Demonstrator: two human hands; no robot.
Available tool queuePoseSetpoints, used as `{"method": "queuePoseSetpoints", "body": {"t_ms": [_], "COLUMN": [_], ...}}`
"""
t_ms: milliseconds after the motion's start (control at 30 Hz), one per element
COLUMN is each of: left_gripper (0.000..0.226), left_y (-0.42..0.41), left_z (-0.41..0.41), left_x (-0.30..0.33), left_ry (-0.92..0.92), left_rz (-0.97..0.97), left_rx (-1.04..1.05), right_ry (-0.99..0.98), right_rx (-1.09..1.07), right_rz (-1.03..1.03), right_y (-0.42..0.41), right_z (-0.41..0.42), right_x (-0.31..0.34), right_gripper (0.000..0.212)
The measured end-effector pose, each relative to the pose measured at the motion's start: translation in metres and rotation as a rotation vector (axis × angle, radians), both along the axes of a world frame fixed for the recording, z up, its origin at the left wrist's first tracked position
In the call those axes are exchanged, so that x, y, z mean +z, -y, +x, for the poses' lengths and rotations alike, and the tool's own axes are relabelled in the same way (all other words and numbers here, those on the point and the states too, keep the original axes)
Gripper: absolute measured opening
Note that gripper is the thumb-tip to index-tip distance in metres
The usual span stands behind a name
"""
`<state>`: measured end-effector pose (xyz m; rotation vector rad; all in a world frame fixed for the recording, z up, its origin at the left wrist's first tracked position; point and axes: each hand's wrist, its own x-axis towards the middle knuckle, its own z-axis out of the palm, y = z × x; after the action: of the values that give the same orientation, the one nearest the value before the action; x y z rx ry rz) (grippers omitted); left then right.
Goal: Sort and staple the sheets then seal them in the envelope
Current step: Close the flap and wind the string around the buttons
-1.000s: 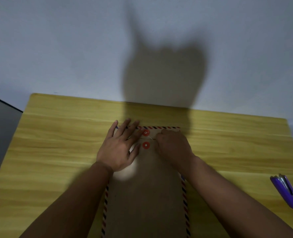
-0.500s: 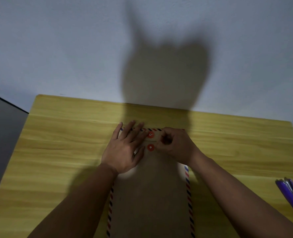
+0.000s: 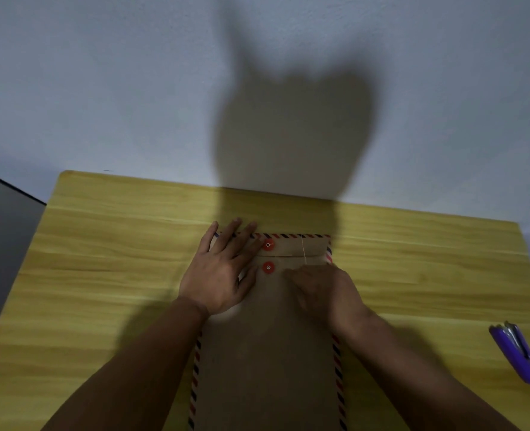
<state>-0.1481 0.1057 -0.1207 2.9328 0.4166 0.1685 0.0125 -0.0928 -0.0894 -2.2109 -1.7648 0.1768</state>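
The right hand (image 3: pixel 322 290) has pulled back from the flap, drawing the string (image 3: pixel 303 249) toward the lower red button (image 3: pixel 268 267).

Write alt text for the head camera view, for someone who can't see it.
Seen from above, a person's left hand presses flat on the closed flap of a brown envelope with striped edges, while the right hand pulls a thin string near two red button discs. The envelope lies on a yellow wooden table; a purple stapler sits at the right.
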Motion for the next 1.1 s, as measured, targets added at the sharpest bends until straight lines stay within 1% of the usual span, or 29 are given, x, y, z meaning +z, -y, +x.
{"method": "queuePoseSetpoints", "body": {"t_ms": [67, 167, 233, 367, 533, 600, 667, 767, 933, 1033, 1100], "left_gripper": [0.057, 0.056, 0.056, 0.056, 0.057, 0.056, 0.055, 0.054, 0.054, 0.055, 0.055], "left_y": [0.000, -0.001, -0.001, -0.001, 0.000, 0.000, -0.001, -0.001, 0.000, -0.001, -0.001], "left_z": [-0.001, -0.002, -0.002, -0.001, -0.002, -0.001, -0.002, -0.003, -0.003, -0.004, -0.004], "left_x": [-0.001, -0.003, -0.003, -0.004, -0.005, -0.005, -0.006, -0.008, -0.010, -0.011, -0.012], "left_ry": [0.017, 0.034, 0.042, 0.072, 0.073, 0.082, 0.090, 0.096, 0.103, 0.119, 0.135], "left_rz": [-0.007, -0.014, -0.011, -0.008, -0.005, -0.002, 0.002, 0.006, 0.020, 0.011, 0.003], "left_rx": [0.015, 0.023, 0.021, 0.019, 0.020, 0.019, 0.015, 0.014, 0.005, 0.008, 0.020], "right_ry": [-0.052, -0.191, -0.219, -0.162, -0.244, -0.223, -0.192, -0.230, -0.280, -0.395, -0.423], "right_rx": [-0.034, -0.193, -0.206, -0.147, -0.310, -0.286, -0.269, -0.332, -0.393, -0.501, -0.552], "right_rz": [-0.011, 0.016, 0.033, 0.008, 0.109, 0.066, -0.031, -0.063, -0.094, -0.074, -0.064], "right_y": [0.005, 0.007, 0.011, 0.021, 0.015, 0.015, 0.013, 0.008, -0.002, -0.010, -0.015], "right_z": [-0.004, -0.012, -0.013, -0.016, -0.023, -0.025, -0.028, -0.034, -0.042, -0.049, -0.052], "right_x": [-0.002, 0.008, 0.013, 0.010, 0.018, 0.018, 0.014, 0.011, 0.007, 0.011, 0.012], "right_gripper": [0.027, 0.036, 0.038, 0.037, 0.037, 0.036, 0.039, 0.042, 0.030, 0.027, 0.025]}}
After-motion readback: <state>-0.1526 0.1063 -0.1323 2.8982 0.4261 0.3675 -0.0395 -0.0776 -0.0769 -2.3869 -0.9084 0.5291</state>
